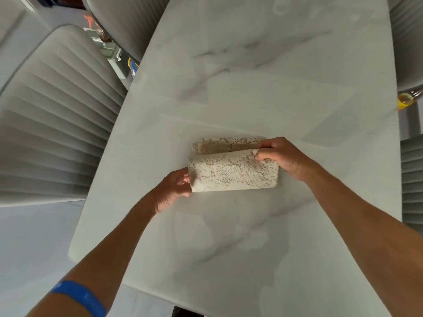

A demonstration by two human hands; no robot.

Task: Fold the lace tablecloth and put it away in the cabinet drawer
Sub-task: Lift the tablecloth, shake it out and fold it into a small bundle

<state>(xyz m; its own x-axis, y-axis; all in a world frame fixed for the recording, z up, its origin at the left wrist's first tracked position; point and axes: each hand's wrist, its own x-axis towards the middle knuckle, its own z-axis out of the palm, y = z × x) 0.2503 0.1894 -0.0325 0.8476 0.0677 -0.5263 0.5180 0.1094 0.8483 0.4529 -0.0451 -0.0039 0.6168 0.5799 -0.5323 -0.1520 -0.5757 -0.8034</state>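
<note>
The lace tablecloth (233,171) is a small cream bundle of folded layers in the middle of the white marble table (251,88). Its top flap is lifted and curls over toward me, showing a layer underneath at the far side. My left hand (174,189) pinches the bundle's left edge. My right hand (281,156) grips the right end of the lifted flap, fingers curled round the lace. The cabinet drawer is out of view.
Grey ribbed chairs stand along the table: two on the left (52,124) and others at the right edge (412,179). A yellow object (405,100) sits by the right chair. Cluttered items (114,56) lie on the floor between the left chairs.
</note>
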